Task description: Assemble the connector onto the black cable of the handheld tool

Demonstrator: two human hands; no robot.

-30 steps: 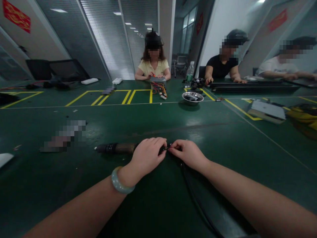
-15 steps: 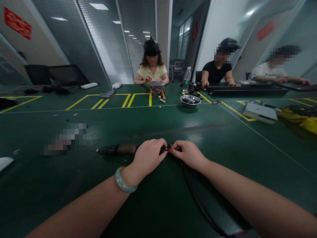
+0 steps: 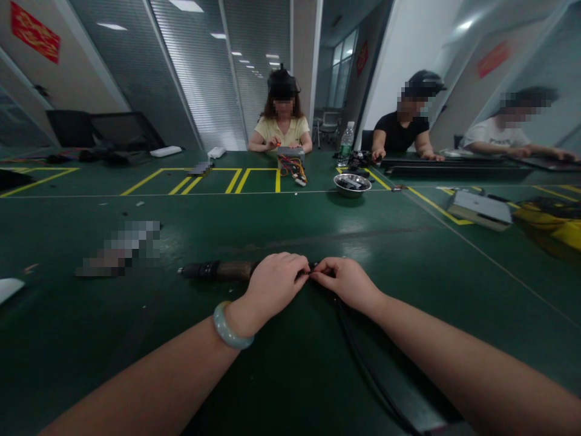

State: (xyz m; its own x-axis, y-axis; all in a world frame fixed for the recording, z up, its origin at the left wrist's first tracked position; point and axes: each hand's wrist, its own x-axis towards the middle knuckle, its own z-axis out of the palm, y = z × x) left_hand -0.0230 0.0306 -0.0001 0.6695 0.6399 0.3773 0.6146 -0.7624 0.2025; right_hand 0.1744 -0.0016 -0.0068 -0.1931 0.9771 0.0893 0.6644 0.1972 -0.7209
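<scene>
A dark electric screwdriver (image 3: 233,270) lies on the green table, its slim metal tip facing left and its grip brownish. My left hand (image 3: 279,281), with a pale green bangle on the wrist, is closed around the rear end of the tool, which its fingers cover. Close against it, my right hand (image 3: 345,281) is closed in a pinch, thumb and forefinger at the joint between tool and cord. From under that palm a black cord (image 3: 363,357) curves down toward the bottom edge. The exact piece between the fingertips is mostly hidden.
Ahead stands a metal bowl (image 3: 352,185) of dark parts, near a water bottle (image 3: 347,144). A blurred-out object (image 3: 122,248) lies at left. Across the table a person handles a box with coloured wires (image 3: 293,163). Two more people sit at right, beyond a silver box (image 3: 481,209).
My view has shifted slightly. Both hands keep their places at the rear of the screwdriver, the fingertips closer together; a small shiny bit between them is now covered.
</scene>
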